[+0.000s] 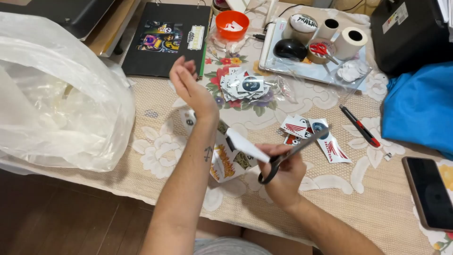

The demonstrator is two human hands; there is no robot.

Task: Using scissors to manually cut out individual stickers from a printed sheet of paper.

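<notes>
Head view: sticker pile (245, 87) at 12 o'clock.
Right hand (283, 177): grip clenched on black scissors (292, 153), white scrap (247, 145) alongside.
Left hand (191, 87): released, fingers spread above table (373, 198).
Plastic bag (61, 94): 9 o'clock edge.

My right hand (283, 177) carries black-handled scissors with dark blades (289, 157) and a white paper scrap (245, 144). Beneath lies a beige lace tablecloth with a cream flower pattern (155, 151), showing red and purple printed blooms near its middle. Cut stickers in white, red and blue (311, 134) lie on it, beside a black utility knife with red trim (361, 126). A translucent white plastic bag (56, 99) is at my left hand's (191, 89) side. Further back I note a black folder with a multicoloured picture (165, 38), a round orange plastic bowl (232, 23), a bright blue cloth (420, 108), a black-screened phone (429, 191) and red-handled scissors (323, 49).
</notes>
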